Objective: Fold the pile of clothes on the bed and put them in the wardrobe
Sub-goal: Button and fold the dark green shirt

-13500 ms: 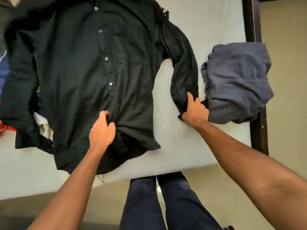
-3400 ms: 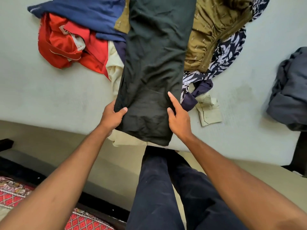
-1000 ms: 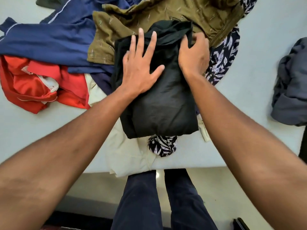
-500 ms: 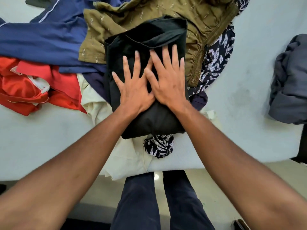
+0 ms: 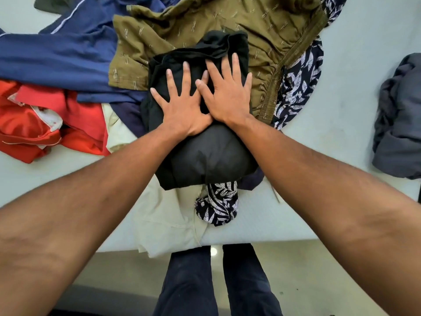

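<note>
Pressure from left hand (image 5: 184,110) and right hand (image 5: 227,99), both now spread flat on black shirt (image 5: 209,156) beneath; right's edge grip released, fold apparently done

A: Where is the bed (image 5: 341,92) open?
B: Right of the pile: bare sheet between the patterned cloth (image 5: 298,80) and the grey bundle (image 5: 398,124). Also the near left corner, below the red cloth (image 5: 45,124).
A: And blocked?
B: Navy top (image 5: 57,58) and olive garment (image 5: 227,17) fill the far left and middle; left hand (image 5: 184,110) and right hand (image 5: 230,96) lie flat on the black shirt (image 5: 205,156) at centre.
</note>
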A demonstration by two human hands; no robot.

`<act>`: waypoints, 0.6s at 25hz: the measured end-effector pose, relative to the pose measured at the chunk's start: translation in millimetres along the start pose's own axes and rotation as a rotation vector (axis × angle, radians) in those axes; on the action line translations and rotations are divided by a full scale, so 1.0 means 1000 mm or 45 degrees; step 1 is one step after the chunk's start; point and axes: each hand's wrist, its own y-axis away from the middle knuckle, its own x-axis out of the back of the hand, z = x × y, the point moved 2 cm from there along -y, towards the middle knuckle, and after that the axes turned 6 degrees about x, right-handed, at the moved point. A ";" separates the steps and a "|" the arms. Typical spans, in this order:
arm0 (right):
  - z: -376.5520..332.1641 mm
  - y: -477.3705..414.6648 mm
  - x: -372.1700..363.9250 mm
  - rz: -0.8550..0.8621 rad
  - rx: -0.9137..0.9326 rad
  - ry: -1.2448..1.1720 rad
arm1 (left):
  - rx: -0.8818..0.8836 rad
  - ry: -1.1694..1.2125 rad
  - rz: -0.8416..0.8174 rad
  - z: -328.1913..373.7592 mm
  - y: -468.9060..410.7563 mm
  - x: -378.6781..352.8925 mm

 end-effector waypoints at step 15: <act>0.012 0.127 -0.030 -0.327 0.005 0.048 | 0.097 -0.032 0.033 -0.019 0.078 -0.064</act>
